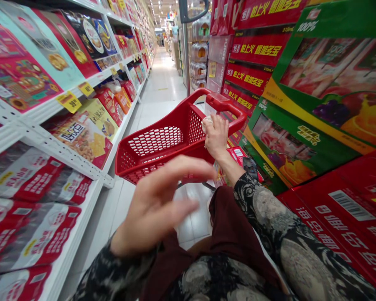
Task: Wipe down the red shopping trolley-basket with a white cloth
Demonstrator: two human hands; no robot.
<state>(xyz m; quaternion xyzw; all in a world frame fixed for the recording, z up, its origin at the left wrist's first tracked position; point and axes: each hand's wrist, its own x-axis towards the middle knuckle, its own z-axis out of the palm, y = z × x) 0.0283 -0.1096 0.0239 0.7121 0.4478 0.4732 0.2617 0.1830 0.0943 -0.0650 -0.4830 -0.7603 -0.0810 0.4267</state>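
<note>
A red plastic shopping basket cart point(163, 144) stands in the aisle in front of me, tilted, with nothing visible inside. My right hand point(216, 136) is at its rear rim near the red handle point(221, 102), fingers closed round a small pale object I cannot name. Close to the camera, my left hand point(161, 200) hovers in the air with its fingers stretched out and blurred, holding nothing. Patterned sleeves cover both arms.
White shelves point(65, 156) on the left carry boxed and bagged snacks with yellow price tags. Stacked red and green drink cartons point(301, 125) rise on the right, close to my right arm. The tiled aisle point(163, 88) runs ahead between them.
</note>
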